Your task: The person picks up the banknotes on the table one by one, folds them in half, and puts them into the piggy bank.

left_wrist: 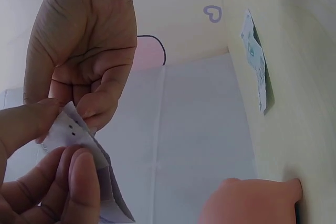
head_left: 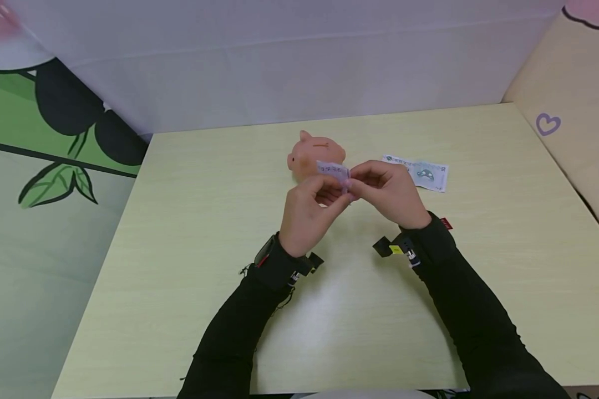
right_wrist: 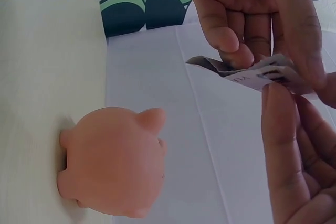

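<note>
Both hands meet over the table and pinch one folded banknote [head_left: 333,169] between thumbs and fingertips. My left hand [head_left: 309,213] grips its near part; my right hand [head_left: 391,191] pinches its right edge. In the left wrist view the folded banknote [left_wrist: 79,137] shows a crease and layered paper edges; in the right wrist view the banknote [right_wrist: 262,74] has printed letters on it. Just behind the hands stands a pink piggy bank [head_left: 316,152] with a slot along its back, partly covered by the left hand and the note.
A second banknote [head_left: 431,175] lies flat-ish on the table, right of the piggy bank and partly behind the right hand. The pale wooden table [head_left: 194,221] ends at a light fabric wall [head_left: 299,77] at the back and a beige panel [head_left: 569,144] on the right.
</note>
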The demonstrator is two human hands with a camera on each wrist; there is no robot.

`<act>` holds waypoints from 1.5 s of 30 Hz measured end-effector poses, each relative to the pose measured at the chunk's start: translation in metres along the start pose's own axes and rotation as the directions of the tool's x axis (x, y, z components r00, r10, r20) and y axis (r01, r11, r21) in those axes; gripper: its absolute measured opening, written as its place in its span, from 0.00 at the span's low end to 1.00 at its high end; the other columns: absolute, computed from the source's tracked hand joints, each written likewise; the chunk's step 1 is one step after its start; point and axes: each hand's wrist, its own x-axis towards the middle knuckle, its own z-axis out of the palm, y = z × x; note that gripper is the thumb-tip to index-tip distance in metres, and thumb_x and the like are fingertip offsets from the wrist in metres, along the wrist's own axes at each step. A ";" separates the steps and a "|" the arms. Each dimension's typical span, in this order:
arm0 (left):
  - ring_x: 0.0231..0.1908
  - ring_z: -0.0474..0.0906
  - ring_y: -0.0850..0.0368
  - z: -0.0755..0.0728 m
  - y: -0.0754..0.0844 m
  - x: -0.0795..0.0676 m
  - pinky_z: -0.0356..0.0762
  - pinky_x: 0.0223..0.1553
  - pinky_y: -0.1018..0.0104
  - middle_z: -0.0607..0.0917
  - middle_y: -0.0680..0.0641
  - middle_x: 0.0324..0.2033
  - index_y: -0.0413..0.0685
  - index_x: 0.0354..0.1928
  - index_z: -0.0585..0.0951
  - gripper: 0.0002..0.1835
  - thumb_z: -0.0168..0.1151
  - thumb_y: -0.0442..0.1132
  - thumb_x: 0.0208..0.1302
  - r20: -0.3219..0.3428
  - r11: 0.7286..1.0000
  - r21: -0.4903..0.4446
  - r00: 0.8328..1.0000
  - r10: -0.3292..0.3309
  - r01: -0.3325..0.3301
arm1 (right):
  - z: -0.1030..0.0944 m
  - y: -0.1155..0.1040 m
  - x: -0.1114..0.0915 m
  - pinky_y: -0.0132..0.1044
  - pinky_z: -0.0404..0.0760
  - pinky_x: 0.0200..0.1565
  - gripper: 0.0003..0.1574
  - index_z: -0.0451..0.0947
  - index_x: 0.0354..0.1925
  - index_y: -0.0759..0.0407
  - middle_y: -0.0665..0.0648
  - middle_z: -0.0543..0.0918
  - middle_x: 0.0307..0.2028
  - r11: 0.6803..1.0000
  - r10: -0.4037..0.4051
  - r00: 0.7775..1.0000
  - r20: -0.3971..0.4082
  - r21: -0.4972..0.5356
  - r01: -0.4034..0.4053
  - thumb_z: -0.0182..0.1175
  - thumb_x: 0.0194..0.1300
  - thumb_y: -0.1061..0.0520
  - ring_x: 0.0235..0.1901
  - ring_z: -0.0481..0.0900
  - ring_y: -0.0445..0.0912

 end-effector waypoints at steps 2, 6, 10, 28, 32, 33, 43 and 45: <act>0.30 0.82 0.56 0.000 0.000 0.001 0.83 0.35 0.71 0.85 0.43 0.33 0.36 0.40 0.82 0.13 0.72 0.37 0.58 -0.003 1.000 0.009 1.000 0.005 -0.005 | 0.000 0.000 0.000 0.29 0.83 0.36 0.11 0.83 0.43 0.68 0.47 0.85 0.33 1.000 -0.015 1.000 -0.005 0.014 0.015 0.63 0.66 0.61 0.28 0.83 0.41; 0.29 0.82 0.56 0.000 -0.001 0.002 0.83 0.35 0.72 0.85 0.43 0.32 0.36 0.39 0.82 0.13 0.73 0.38 0.57 -0.011 1.000 0.021 1.000 0.014 -0.013 | -0.001 0.000 0.000 0.31 0.84 0.35 0.09 0.83 0.41 0.70 0.46 0.85 0.30 0.998 -0.040 0.999 -0.013 0.044 0.041 0.61 0.67 0.63 0.27 0.83 0.40; 0.30 0.82 0.56 0.000 0.000 0.002 0.83 0.35 0.70 0.85 0.43 0.32 0.36 0.39 0.82 0.12 0.72 0.37 0.58 -0.015 1.000 0.017 1.000 0.016 -0.015 | -0.003 0.001 0.000 0.31 0.85 0.36 0.09 0.83 0.41 0.71 0.46 0.85 0.30 0.997 -0.052 0.998 -0.019 0.055 0.053 0.61 0.67 0.64 0.26 0.83 0.40; 0.25 0.77 0.52 -0.019 0.004 0.004 0.77 0.31 0.73 0.84 0.37 0.29 0.32 0.35 0.82 0.06 0.67 0.31 0.61 -0.205 0.994 -0.110 0.979 -0.014 -0.009 | -0.012 -0.001 0.000 0.28 0.84 0.37 0.13 0.83 0.43 0.72 0.44 0.85 0.32 1.000 -0.022 0.997 -0.078 0.008 0.022 0.61 0.67 0.62 0.27 0.83 0.40; 0.29 0.76 0.52 -0.024 0.000 0.006 0.76 0.33 0.73 0.81 0.37 0.33 0.32 0.39 0.81 0.09 0.68 0.31 0.60 -0.201 0.987 -0.157 0.978 -0.055 0.023 | -0.013 -0.002 0.000 0.27 0.84 0.37 0.13 0.82 0.44 0.73 0.44 0.85 0.32 1.000 -0.020 0.997 -0.077 0.017 0.021 0.61 0.67 0.62 0.26 0.83 0.39; 0.30 0.76 0.52 -0.024 -0.001 0.007 0.76 0.34 0.73 0.81 0.37 0.34 0.32 0.40 0.81 0.09 0.68 0.31 0.60 -0.188 0.986 -0.165 0.980 -0.069 0.037 | -0.013 -0.002 0.000 0.27 0.84 0.37 0.13 0.82 0.44 0.73 0.44 0.85 0.32 0.999 -0.021 0.997 -0.077 0.022 0.023 0.61 0.67 0.62 0.26 0.83 0.39; 0.41 0.82 0.50 -0.022 -0.008 0.010 0.82 0.46 0.67 0.85 0.37 0.45 0.34 0.51 0.82 0.16 0.67 0.33 0.62 0.008 0.933 -0.272 0.970 -0.243 0.236 | -0.012 -0.004 0.000 0.28 0.85 0.37 0.12 0.82 0.44 0.74 0.44 0.85 0.33 0.998 -0.037 0.997 -0.063 0.041 0.039 0.60 0.67 0.64 0.26 0.83 0.40; 0.40 0.82 0.51 -0.021 -0.009 0.010 0.82 0.44 0.68 0.85 0.37 0.44 0.35 0.50 0.82 0.15 0.67 0.33 0.63 0.022 0.925 -0.289 0.967 -0.252 0.247 | -0.012 -0.003 0.000 0.28 0.84 0.36 0.12 0.82 0.44 0.74 0.44 0.85 0.33 0.998 -0.038 0.998 -0.056 0.042 0.040 0.60 0.67 0.64 0.26 0.82 0.40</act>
